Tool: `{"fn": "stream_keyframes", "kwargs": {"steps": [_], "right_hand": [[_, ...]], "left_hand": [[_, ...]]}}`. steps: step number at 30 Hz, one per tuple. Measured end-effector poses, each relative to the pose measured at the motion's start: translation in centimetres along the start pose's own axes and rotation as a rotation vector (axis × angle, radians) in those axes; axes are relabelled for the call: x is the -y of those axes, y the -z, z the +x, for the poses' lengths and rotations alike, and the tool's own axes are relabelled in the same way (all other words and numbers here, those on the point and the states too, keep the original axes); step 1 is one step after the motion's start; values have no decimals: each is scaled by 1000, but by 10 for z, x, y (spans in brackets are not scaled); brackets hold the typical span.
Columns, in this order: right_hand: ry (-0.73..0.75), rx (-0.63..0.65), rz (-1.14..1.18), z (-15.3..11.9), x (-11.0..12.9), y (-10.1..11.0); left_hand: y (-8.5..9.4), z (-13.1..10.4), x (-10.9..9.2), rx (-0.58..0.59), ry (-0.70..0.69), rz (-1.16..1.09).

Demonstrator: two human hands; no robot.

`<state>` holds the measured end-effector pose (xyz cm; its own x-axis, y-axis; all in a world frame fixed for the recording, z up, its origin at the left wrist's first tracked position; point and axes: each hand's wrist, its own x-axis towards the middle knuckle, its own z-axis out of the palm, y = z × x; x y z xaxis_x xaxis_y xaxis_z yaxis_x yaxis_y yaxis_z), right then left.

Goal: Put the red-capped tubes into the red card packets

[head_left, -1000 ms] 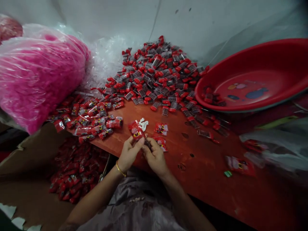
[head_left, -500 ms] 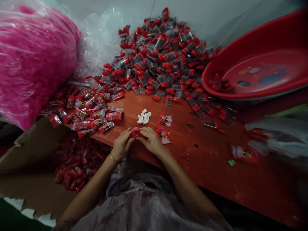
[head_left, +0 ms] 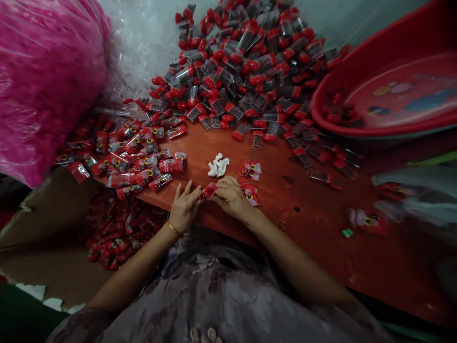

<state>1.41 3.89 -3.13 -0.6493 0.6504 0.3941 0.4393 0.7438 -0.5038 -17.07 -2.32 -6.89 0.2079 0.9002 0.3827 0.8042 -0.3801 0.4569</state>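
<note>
Between my hands, over the front edge of the orange table [head_left: 203, 143], is a small red packet [head_left: 208, 190]. My left hand [head_left: 184, 206] pinches its left end, with the other fingers spread. My right hand [head_left: 232, 196] has its fingers closed on the packet's right end. Just beyond them lies a crumpled white piece [head_left: 218, 166]. Flat red printed packets [head_left: 250, 169] sit to the right, some partly behind my right hand. On the left is a heap of filled red packets [head_left: 143, 157]. A large pile of clear tubes with red caps [head_left: 235, 71] rises at the back.
A big bag of pink material [head_left: 50, 81] stands at the left, with clear plastic [head_left: 132, 52] beside it. At the right are a red basin [head_left: 385, 114], a green scrap [head_left: 347, 233] and a plastic bag [head_left: 421, 195]. An open carton [head_left: 46, 247] holds more red packets below.
The view has shifted, moving the tabletop items slightly upward in the picture. My left hand's fingers have spread more, and the packet between my hands is tilted differently.
</note>
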Motion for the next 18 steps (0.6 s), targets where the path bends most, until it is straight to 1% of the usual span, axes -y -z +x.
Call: {"fn": "stream_keyframes", "kwargs": {"steps": [2, 4, 9, 11, 14, 16, 18], "right_hand": [[-27, 31, 30, 0, 1, 1], [-50, 32, 96, 0, 2, -1], [-86, -59, 245, 5, 3, -11], [-79, -70, 243, 7, 2, -14], [-74, -40, 181, 8, 0, -15], [-71, -6, 143, 8, -2, -13], [-72, 28, 130, 8, -3, -12]], "left_hand": [[0, 0, 0, 16, 16, 16], [1, 1, -1, 31, 26, 23], [1, 1, -2, 50, 54, 7], [-1, 0, -2, 46, 68, -8], [-2, -1, -3, 48, 86, -49], [2, 0, -5, 56, 92, -106], [9, 2, -8, 65, 84, -214]]}}
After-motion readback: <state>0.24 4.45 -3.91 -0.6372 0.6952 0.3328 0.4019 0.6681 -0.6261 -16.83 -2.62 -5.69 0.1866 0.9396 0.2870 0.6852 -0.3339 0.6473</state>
